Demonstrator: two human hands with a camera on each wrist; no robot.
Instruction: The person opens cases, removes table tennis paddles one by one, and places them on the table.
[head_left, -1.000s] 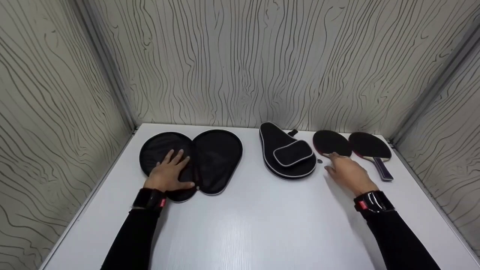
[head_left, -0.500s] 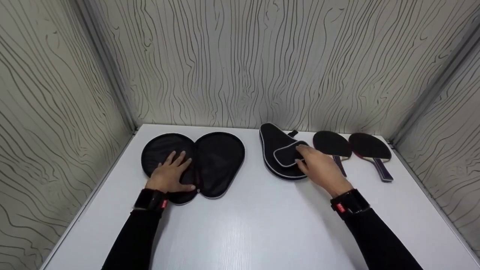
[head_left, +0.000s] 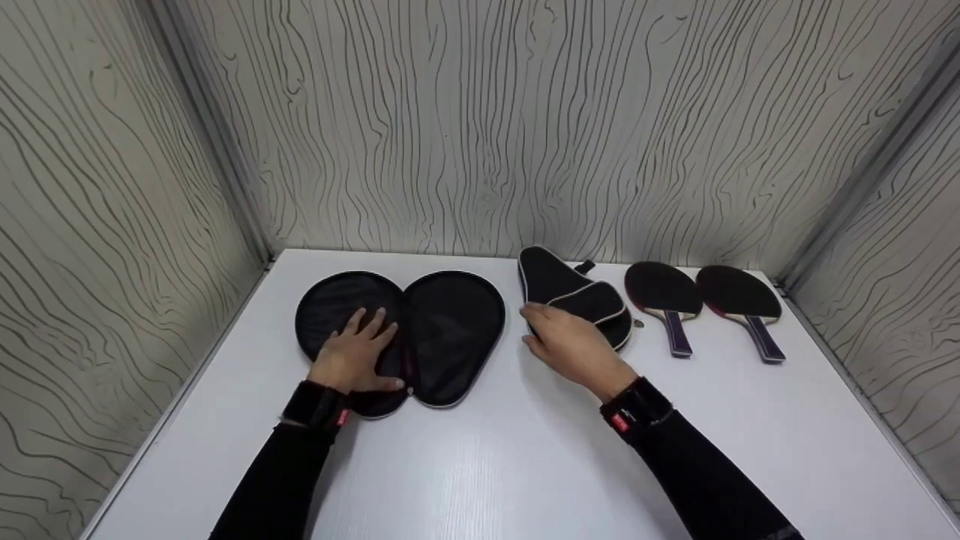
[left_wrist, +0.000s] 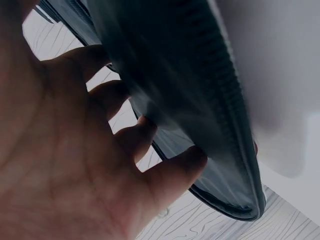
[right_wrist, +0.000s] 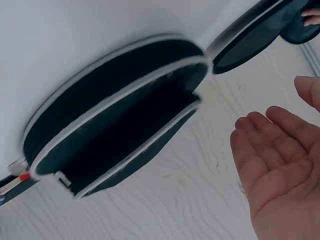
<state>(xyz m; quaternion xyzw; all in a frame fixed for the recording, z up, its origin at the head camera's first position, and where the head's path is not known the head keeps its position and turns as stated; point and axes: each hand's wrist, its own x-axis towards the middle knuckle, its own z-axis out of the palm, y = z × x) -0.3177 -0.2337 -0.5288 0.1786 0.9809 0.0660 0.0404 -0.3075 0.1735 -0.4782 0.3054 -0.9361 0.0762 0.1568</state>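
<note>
A black zippered table tennis bat case [head_left: 457,322] lies unzipped and spread flat in two halves at the left. My left hand [head_left: 354,360] rests with spread fingers on its left half; in the left wrist view the fingertips touch the dark lining [left_wrist: 175,85]. To the right lies a second, closed bat case [head_left: 546,276] with white piping and a front pocket [right_wrist: 135,110]. My right hand [head_left: 576,346] is over its near part, hiding some of it. In the right wrist view this hand [right_wrist: 285,160] holds nothing, its fingers loosely bent and apart from the case.
Two table tennis bats, one [head_left: 664,289] beside the other [head_left: 739,291], lie at the back right, dark rubber up and purple handles toward me. The white table [head_left: 480,480] ends at patterned panels [head_left: 450,135] behind and at both sides.
My right hand has moved left, from the nearer bat across to the closed case. My left hand and the spread case have slid slightly right and toward me.
</note>
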